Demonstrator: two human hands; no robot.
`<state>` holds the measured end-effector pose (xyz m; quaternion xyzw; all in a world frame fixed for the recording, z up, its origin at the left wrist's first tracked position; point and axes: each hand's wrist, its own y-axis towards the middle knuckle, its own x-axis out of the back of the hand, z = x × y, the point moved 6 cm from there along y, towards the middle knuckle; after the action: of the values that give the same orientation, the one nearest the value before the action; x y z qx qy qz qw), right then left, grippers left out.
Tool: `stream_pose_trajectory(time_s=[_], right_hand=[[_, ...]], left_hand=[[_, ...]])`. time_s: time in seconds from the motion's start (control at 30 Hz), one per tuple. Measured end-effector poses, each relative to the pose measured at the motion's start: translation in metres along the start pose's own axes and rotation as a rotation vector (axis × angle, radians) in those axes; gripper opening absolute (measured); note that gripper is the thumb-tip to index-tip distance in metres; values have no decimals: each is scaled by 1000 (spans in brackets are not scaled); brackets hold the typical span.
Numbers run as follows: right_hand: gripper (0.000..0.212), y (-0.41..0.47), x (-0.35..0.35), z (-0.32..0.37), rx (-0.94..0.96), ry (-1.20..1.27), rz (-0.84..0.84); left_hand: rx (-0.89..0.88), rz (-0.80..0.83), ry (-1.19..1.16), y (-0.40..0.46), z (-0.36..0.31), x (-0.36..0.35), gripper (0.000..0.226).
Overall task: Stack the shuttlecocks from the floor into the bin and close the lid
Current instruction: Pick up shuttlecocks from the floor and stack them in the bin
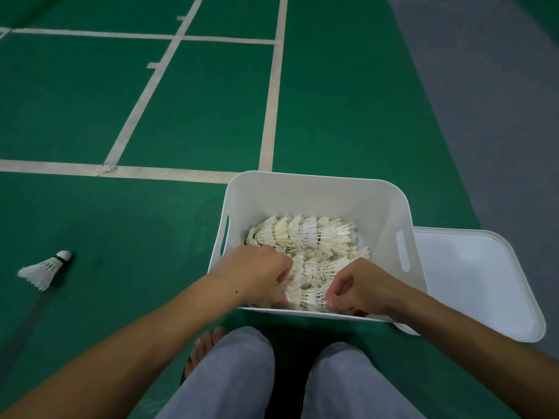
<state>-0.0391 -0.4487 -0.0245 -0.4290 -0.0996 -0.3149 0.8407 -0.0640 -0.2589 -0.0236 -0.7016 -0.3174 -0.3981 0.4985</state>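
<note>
Your left hand (262, 275) has its fingers curled down into the feathery heap, gripping the stacked shuttlecocks (314, 293) at the near edge of the pile, and your right hand (354, 287) pinches the other end of that same stack, thumb and fingertips closed on the stiff, ribbed feather skirts. Both hands are inside the bin (311, 195), a smooth white plastic tub with rounded corners, sloping walls and a long oval handle slot cut in each side wall. It sits at about 1 o'clock from your knees. The pile of shuttlecocks (305, 234) covers its bottom: cream-white, frilly cones lying on their sides in rows, nested one into another, one of them with a net-like plastic skirt. The lid (472, 276), a flat, matte white plastic panel with a raised rim and rounded corners, lies on the floor touching the bin's right side, at 3 o'clock from your hands. At 9 o'clock, well apart from the bin, a single shuttlecock (45, 269) lies on its side, its rounded white cork tip with a dark band pointing toward the bin. The floor (196, 116) is green, finely pebbled court matting crossed by pale, worn tape lines, with a grey strip along the right edge. Your bare forearms and grey trouser legs (230, 376) fill the bottom of the view.
</note>
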Motion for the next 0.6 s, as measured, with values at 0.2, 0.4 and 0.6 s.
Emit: stream_pose_trajectory(time_s=[0.2, 0.4, 0.6], right_hand=[[6, -10, 6, 4, 43, 33, 27], [16, -20, 26, 11, 79, -263, -60], [16, -22, 35, 67, 379, -233, -368]], left_hand=[[25, 5, -109, -6, 2, 5, 42], [6, -73, -197, -27, 10, 29, 39], [-16, -487, -519, -55, 28, 62, 18]])
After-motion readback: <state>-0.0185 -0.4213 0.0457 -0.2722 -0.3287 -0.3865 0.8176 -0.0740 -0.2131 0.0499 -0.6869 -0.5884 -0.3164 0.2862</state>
